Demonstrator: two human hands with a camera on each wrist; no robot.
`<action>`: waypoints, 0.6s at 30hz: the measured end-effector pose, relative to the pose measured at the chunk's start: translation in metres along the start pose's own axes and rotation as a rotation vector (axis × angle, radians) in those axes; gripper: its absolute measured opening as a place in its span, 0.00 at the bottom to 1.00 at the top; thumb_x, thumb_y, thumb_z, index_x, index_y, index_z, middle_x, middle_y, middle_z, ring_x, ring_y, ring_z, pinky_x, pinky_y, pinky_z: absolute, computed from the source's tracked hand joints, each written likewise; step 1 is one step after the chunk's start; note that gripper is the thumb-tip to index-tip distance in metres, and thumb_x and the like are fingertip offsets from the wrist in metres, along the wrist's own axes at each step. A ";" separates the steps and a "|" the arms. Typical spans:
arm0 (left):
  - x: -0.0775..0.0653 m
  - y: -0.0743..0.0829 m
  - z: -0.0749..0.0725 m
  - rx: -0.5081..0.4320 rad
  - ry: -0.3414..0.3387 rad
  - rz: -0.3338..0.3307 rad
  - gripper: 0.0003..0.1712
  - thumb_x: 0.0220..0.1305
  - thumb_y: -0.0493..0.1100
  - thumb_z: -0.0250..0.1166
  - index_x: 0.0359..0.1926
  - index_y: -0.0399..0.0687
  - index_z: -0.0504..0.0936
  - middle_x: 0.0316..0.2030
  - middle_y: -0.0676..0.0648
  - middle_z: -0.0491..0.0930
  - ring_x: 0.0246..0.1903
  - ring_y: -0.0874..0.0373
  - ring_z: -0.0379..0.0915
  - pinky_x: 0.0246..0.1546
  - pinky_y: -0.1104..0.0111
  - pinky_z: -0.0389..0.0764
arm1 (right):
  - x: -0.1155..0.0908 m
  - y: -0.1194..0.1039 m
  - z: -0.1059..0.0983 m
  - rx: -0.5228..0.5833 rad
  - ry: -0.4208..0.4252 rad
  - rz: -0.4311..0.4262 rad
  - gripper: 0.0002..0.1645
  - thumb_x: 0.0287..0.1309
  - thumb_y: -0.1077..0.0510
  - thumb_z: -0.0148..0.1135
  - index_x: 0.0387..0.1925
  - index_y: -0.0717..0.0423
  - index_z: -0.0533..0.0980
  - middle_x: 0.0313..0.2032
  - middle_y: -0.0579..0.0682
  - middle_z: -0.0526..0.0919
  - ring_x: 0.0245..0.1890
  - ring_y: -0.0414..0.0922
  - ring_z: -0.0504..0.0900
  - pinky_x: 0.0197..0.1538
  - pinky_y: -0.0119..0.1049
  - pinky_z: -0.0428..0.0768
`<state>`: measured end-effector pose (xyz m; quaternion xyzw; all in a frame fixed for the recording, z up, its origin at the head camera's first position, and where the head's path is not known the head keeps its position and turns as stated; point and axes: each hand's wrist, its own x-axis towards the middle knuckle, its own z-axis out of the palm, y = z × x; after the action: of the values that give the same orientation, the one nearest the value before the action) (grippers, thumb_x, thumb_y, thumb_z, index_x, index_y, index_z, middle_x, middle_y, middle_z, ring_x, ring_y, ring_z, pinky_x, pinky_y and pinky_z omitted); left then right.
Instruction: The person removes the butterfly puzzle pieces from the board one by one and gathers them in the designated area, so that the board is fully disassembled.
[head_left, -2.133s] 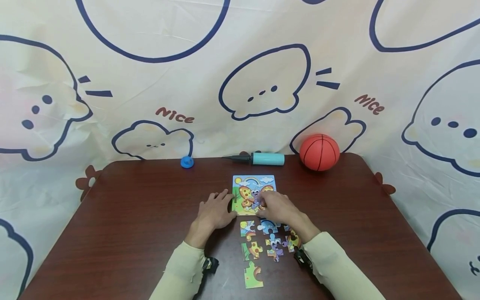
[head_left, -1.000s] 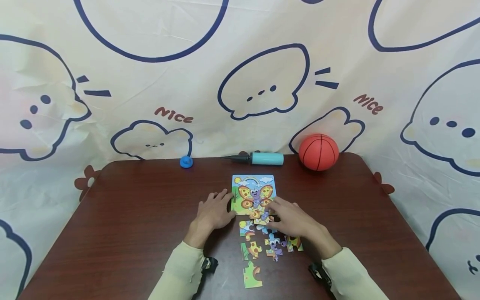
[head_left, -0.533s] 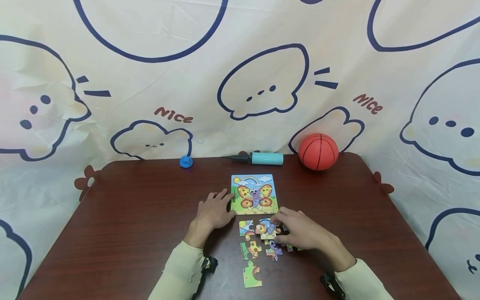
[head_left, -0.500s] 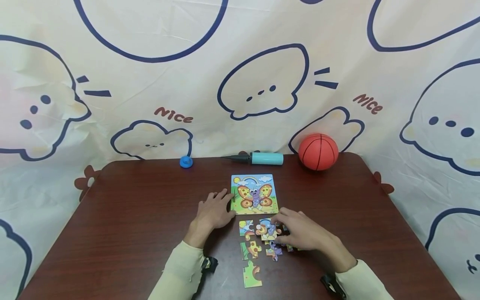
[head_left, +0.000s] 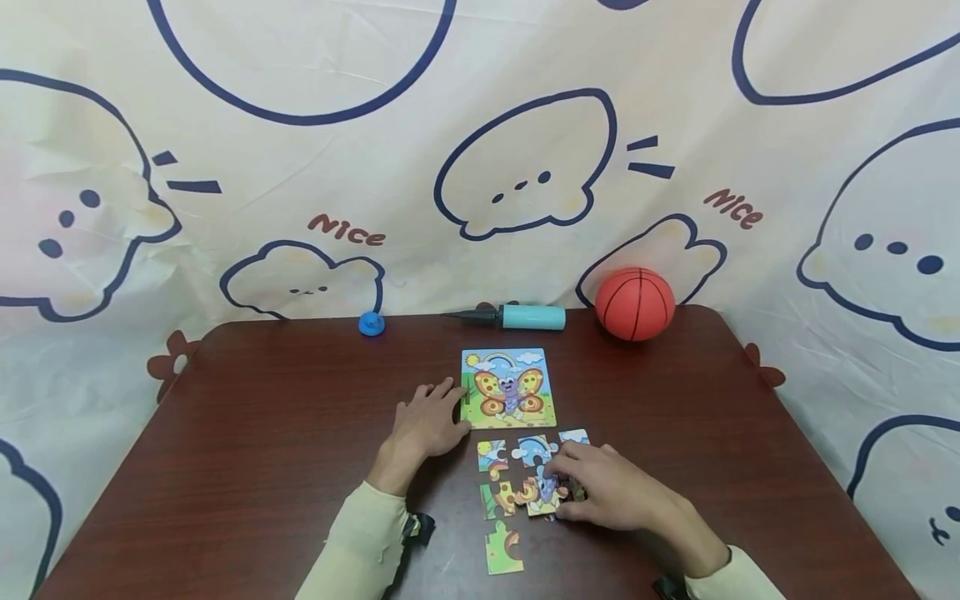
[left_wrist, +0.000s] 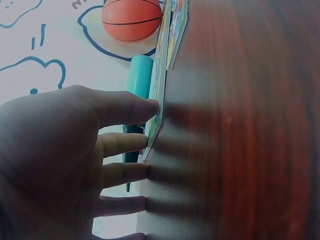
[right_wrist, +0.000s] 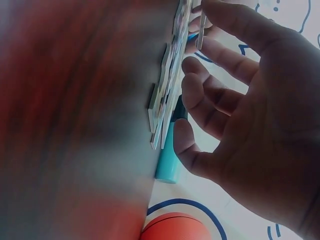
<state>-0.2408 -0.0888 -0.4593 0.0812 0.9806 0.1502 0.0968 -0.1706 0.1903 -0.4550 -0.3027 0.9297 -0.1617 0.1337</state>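
Observation:
A square butterfly picture puzzle board lies flat mid-table. My left hand rests at its left edge, thumb and forefinger touching it, fingers fairly straight in the left wrist view. My right hand pinches a puzzle piece between thumb and forefinger; the other fingers curl loosely. That piece is held above the middle of the loose pieces and partly covers one below. Around it lie a sun piece, a rainbow piece, a left wing piece and a green corner piece. More pieces are partly hidden under my right hand.
Along the back edge of the brown table stand a blue disc-like object, a teal hand pump with a black nozzle, and a red toy basketball. A cartoon-printed cloth hangs behind.
My right hand has lifted a puzzle piece from the board's lower right and carried it nearer, over the loose pieces. The board's full butterfly picture now shows. My left hand has stayed put.

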 end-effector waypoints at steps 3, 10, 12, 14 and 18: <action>0.000 0.000 0.000 -0.006 -0.002 0.000 0.36 0.62 0.56 0.62 0.69 0.56 0.67 0.73 0.45 0.59 0.70 0.41 0.55 0.62 0.38 0.62 | -0.006 -0.003 0.001 0.009 -0.009 -0.016 0.20 0.53 0.41 0.68 0.49 0.31 0.76 0.41 0.33 0.74 0.40 0.31 0.71 0.42 0.37 0.67; 0.000 0.000 0.000 -0.004 -0.002 0.002 0.35 0.62 0.56 0.62 0.69 0.56 0.67 0.73 0.44 0.60 0.70 0.41 0.55 0.62 0.38 0.62 | -0.017 -0.010 0.003 0.010 -0.045 -0.025 0.21 0.50 0.41 0.70 0.47 0.31 0.78 0.39 0.32 0.74 0.38 0.30 0.70 0.41 0.35 0.66; 0.001 0.000 0.000 -0.003 -0.004 0.002 0.35 0.62 0.56 0.62 0.69 0.56 0.67 0.73 0.44 0.60 0.70 0.41 0.55 0.62 0.38 0.62 | -0.020 -0.011 0.004 0.001 -0.054 -0.018 0.21 0.48 0.41 0.71 0.46 0.31 0.78 0.39 0.31 0.74 0.37 0.30 0.70 0.41 0.35 0.66; 0.001 0.000 0.001 -0.001 -0.005 0.002 0.35 0.62 0.56 0.61 0.70 0.56 0.67 0.73 0.44 0.59 0.70 0.41 0.55 0.62 0.38 0.62 | -0.022 -0.012 0.006 -0.014 -0.054 -0.024 0.22 0.46 0.41 0.72 0.45 0.31 0.77 0.39 0.31 0.74 0.37 0.30 0.70 0.40 0.35 0.66; 0.001 -0.001 0.001 0.001 -0.004 0.004 0.35 0.62 0.56 0.61 0.70 0.56 0.67 0.73 0.44 0.59 0.70 0.41 0.55 0.62 0.37 0.62 | -0.025 -0.014 0.008 -0.033 -0.029 -0.067 0.21 0.42 0.42 0.74 0.41 0.32 0.77 0.35 0.30 0.73 0.35 0.29 0.69 0.38 0.33 0.63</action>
<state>-0.2417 -0.0890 -0.4604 0.0835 0.9803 0.1498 0.0983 -0.1412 0.1934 -0.4535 -0.3381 0.9195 -0.1465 0.1367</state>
